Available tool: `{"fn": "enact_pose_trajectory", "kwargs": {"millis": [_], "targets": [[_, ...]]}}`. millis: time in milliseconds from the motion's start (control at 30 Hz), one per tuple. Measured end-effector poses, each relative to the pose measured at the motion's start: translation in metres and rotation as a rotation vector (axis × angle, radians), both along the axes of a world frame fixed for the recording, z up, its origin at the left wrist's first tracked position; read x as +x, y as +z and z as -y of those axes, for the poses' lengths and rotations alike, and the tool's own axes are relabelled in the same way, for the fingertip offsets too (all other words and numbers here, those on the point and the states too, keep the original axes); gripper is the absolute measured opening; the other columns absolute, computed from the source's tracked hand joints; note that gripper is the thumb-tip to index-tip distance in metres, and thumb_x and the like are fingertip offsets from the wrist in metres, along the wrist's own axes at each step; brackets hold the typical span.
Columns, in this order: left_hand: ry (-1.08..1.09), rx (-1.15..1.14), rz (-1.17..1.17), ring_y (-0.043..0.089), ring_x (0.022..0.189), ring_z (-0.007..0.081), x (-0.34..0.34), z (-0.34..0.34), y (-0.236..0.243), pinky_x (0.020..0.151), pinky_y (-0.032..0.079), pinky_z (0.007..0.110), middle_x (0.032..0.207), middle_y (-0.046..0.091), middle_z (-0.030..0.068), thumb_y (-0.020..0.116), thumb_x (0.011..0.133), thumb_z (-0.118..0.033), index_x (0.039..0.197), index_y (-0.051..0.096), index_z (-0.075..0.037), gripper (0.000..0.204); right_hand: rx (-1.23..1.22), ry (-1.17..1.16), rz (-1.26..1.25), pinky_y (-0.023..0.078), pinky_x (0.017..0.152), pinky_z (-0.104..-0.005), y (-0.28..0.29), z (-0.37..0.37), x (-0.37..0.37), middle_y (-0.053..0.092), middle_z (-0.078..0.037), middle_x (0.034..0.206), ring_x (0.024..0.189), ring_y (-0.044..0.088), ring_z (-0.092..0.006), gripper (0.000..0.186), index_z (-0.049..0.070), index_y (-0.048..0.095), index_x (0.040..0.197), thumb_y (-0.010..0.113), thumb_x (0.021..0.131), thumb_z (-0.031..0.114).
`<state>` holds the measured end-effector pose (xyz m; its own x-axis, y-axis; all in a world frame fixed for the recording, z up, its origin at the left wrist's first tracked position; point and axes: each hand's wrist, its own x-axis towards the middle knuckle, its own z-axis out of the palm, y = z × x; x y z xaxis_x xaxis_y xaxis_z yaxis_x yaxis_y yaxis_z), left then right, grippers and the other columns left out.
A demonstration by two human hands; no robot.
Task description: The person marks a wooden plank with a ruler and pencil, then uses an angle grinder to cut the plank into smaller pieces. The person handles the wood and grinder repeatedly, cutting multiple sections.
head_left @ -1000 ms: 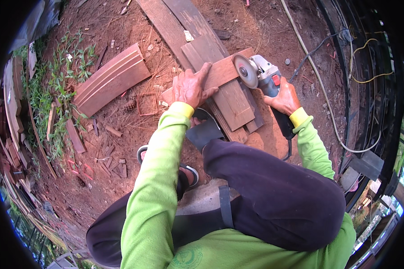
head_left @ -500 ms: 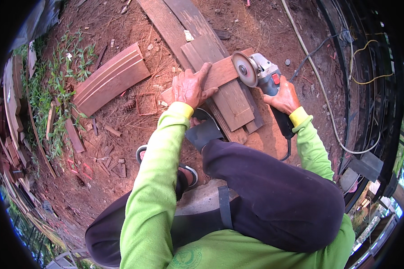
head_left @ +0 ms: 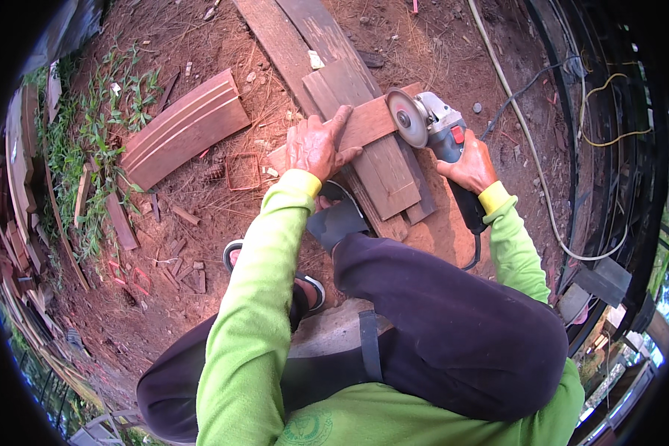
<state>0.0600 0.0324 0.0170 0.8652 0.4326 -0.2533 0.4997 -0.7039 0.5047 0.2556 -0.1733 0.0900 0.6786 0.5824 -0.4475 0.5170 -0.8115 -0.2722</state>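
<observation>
My left hand [head_left: 316, 149] grips a short reddish wooden board [head_left: 372, 119] that lies crosswise over stacked planks [head_left: 383, 182]. My fingers and thumb are bent over it near its left part. My right hand [head_left: 468, 167] is closed round the body of an angle grinder [head_left: 446, 130] with a red switch and a silver head. Its disc [head_left: 405, 119] stands on edge at the right part of the board, touching it or very close; whether it spins, I cannot tell. The grinder's cord runs down beside my right sleeve.
A grooved board [head_left: 182, 130] lies on the dirt to the left, beside weeds [head_left: 104, 126] and wood offcuts [head_left: 119, 219]. Long planks [head_left: 271, 41] extend away from me. A pale hose [head_left: 539, 186], dark cable and yellow cord [head_left: 598, 141] lie at right. My bent legs and sandalled foot are below.
The view has shifted very slightly. My hands, the board and the grinder are in practically the same places as a second ago.
</observation>
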Motion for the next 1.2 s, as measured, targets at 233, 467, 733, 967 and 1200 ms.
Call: {"fn": "enact_pose_trajectory", "kwargs": {"millis": [233, 467, 733, 967, 1200], "targets": [[0.018, 0.041, 0.074, 0.060, 0.092, 0.0371, -0.0019, 0.0013, 0.0007, 0.080, 0.045, 0.048, 0.095, 0.061, 0.0199, 0.075, 0.073, -0.049, 0.136, 0.051, -0.020, 0.073, -0.020, -0.002, 0.000, 0.052, 0.082, -0.0429, -0.0001, -0.0022, 0.0007, 0.064, -0.032, 0.093, 0.090, 0.066, -0.0425, 0.068, -0.015, 0.051, 0.105, 0.077, 0.062, 0.031], [0.016, 0.047, 0.087, 0.060, 0.092, 0.0368, -0.0027, 0.0012, -0.0033, 0.080, 0.044, 0.048, 0.095, 0.061, 0.0202, 0.075, 0.073, -0.048, 0.136, 0.051, -0.020, 0.073, -0.003, -0.012, -0.011, 0.052, 0.083, -0.0430, -0.0017, -0.0047, 0.0024, 0.064, -0.032, 0.094, 0.090, 0.066, -0.0424, 0.068, -0.014, 0.051, 0.106, 0.078, 0.061, 0.030], [0.002, 0.000, 0.045, 0.059, 0.095, 0.0381, -0.0014, -0.0006, -0.0012, 0.083, 0.044, 0.047, 0.097, 0.059, 0.0218, 0.072, 0.075, -0.053, 0.140, 0.047, -0.021, 0.076, -0.007, -0.001, 0.000, 0.052, 0.082, -0.0429, -0.0002, -0.0058, 0.0035, 0.064, -0.032, 0.094, 0.091, 0.066, -0.0423, 0.068, -0.014, 0.052, 0.106, 0.077, 0.061, 0.030], [0.017, 0.036, 0.083, 0.060, 0.091, 0.0367, -0.0022, 0.0016, -0.0034, 0.079, 0.044, 0.047, 0.094, 0.061, 0.0199, 0.075, 0.073, -0.050, 0.137, 0.051, -0.021, 0.074, -0.014, -0.009, -0.015, 0.052, 0.082, -0.0432, 0.0029, -0.0082, 0.0021, 0.064, -0.032, 0.094, 0.091, 0.066, -0.0423, 0.066, -0.014, 0.052, 0.105, 0.077, 0.061, 0.030], [0.007, 0.006, 0.063, 0.059, 0.093, 0.0379, -0.0026, -0.0001, -0.0040, 0.081, 0.044, 0.047, 0.095, 0.059, 0.0218, 0.072, 0.075, -0.052, 0.140, 0.048, -0.020, 0.076, 0.001, -0.004, -0.017, 0.052, 0.081, -0.0433, -0.0005, -0.0063, 0.0034, 0.064, -0.032, 0.094, 0.090, 0.066, -0.0428, 0.066, -0.013, 0.052, 0.104, 0.077, 0.061, 0.030]]}}
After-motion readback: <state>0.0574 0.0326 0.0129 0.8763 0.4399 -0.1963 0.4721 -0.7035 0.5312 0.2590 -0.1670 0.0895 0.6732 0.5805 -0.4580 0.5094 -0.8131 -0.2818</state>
